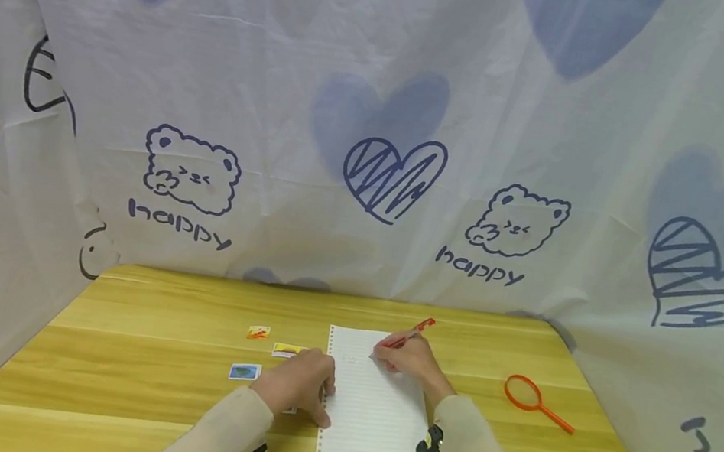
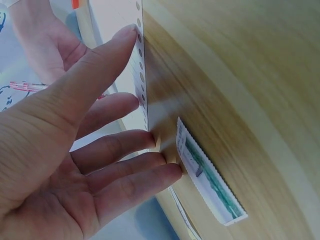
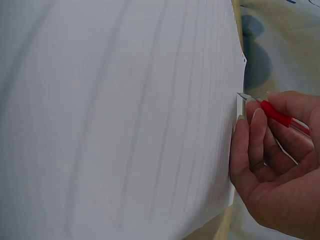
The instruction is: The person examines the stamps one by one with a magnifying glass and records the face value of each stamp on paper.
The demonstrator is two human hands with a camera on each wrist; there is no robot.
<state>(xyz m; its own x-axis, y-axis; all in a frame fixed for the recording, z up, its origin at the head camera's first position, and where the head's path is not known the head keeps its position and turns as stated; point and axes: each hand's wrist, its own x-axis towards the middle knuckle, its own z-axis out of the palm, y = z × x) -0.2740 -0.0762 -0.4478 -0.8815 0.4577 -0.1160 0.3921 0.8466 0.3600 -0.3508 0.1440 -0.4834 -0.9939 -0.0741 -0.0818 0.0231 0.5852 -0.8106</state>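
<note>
A sheet of lined white paper (image 1: 373,417) with punched holes down its left edge lies on the wooden table. My right hand (image 1: 411,358) pinches a red pen (image 3: 276,115), its tip at the upper part of the sheet. Faint marks show on the paper left of the tip. At the punched edge rests my left hand (image 1: 302,380), thumb and fingertips on the margin, fingers loosely bent around nothing. Close beside those fingertips lies a small stamp (image 2: 207,175) with a green picture, mostly hidden by the hand in the head view.
Left of the sheet are a blue stamp (image 1: 245,372), an orange-yellow stamp (image 1: 259,333) and a yellow one (image 1: 286,350) partly behind the left hand. An orange magnifying glass (image 1: 539,407) lies at the right. A printed cloth (image 1: 280,214) hangs behind the table (image 1: 126,370).
</note>
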